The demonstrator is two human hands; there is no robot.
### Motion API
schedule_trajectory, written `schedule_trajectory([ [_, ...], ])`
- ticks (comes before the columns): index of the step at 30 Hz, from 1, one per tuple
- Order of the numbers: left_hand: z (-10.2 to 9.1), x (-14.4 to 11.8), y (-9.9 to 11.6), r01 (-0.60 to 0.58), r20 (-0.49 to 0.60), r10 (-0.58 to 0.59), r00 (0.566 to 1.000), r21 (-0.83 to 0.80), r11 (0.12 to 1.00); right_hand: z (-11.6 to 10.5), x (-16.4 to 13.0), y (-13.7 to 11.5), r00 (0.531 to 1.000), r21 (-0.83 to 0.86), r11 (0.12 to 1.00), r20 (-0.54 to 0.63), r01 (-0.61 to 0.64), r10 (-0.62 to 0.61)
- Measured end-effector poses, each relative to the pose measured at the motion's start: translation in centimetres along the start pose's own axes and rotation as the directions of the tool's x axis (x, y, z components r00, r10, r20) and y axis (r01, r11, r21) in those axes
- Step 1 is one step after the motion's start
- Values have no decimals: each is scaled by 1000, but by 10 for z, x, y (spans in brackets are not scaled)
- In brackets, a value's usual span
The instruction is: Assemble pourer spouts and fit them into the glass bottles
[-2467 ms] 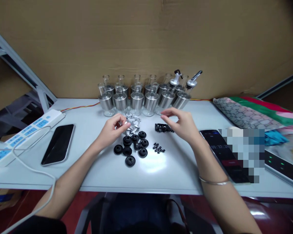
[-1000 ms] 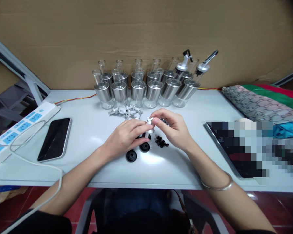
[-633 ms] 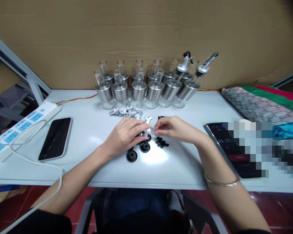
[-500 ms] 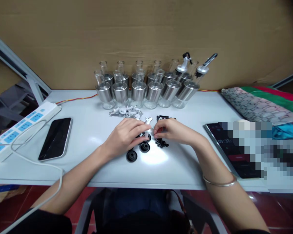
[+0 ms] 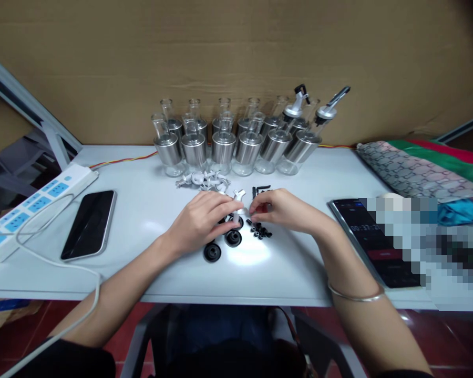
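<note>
My left hand point(image 5: 205, 218) grips a small silver pour spout point(image 5: 238, 198) above a cluster of black round caps point(image 5: 223, 244). My right hand point(image 5: 284, 210) meets it fingertip to fingertip, pinching something small at the spout; what it pinches is hidden by the fingers. Tiny black rings point(image 5: 259, 229) lie just under the right hand. A pile of silver spouts point(image 5: 203, 180) lies behind the left hand. Small black parts point(image 5: 261, 189) sit behind the right hand.
Two rows of glass bottles with steel sleeves point(image 5: 223, 144) stand at the back; two at the right carry fitted spouts point(image 5: 295, 107). A phone point(image 5: 90, 223) and a power strip point(image 5: 35, 207) lie left. A dark tablet point(image 5: 372, 241) and folded cloth point(image 5: 418, 170) lie right.
My left hand picked a spout from the pile and brought it to the middle. My right hand dipped to the black rings, then came back to the spout's tip.
</note>
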State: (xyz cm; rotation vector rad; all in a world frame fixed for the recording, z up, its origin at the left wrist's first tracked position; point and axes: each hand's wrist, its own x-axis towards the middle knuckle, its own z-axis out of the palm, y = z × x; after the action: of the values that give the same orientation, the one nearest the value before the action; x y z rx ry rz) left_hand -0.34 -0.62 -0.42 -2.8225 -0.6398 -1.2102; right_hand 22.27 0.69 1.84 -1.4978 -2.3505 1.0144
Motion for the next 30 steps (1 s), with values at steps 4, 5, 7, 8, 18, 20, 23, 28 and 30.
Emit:
schedule_trajectory([
  [4, 0, 0, 0, 6, 6, -6, 1000, -6, 1000, 8, 4, -1, 1000, -75, 997, -19, 1, -3],
  [5, 0, 0, 0, 7, 7, -7, 1000, -8, 1000, 10, 4, 0, 999, -96, 995, -33, 8, -12],
  [7, 0, 0, 0, 8, 9, -8, 1000, -10, 1000, 11, 5, 0, 997, -118, 993, -68, 15, -23],
  [8, 0, 0, 0, 9, 10, -8, 1000, -11, 1000, 11, 5, 0, 996, -118, 993, -85, 17, -27],
  [18, -1, 0, 0, 3, 11, -3, 1000, -5, 1000, 12, 2, -5, 998, -66, 995, -2, 68, -69],
  [20, 0, 0, -1, 4, 15, -3, 1000, -5, 1000, 14, 3, -4, 997, -84, 993, -19, 77, -79],
  [23, 0, 0, -1, 7, 17, -7, 1000, -5, 1000, 14, 3, -3, 994, -128, 988, -65, 82, -91],
  [28, 0, -1, -1, 12, 17, -12, 1000, 0, 1000, 11, 2, -6, 992, -88, 988, 18, 130, -129],
  [30, 0, -1, -2, 15, 18, -15, 1000, -7, 1000, 12, 1, -7, 992, -114, 986, 6, 124, -124],
])
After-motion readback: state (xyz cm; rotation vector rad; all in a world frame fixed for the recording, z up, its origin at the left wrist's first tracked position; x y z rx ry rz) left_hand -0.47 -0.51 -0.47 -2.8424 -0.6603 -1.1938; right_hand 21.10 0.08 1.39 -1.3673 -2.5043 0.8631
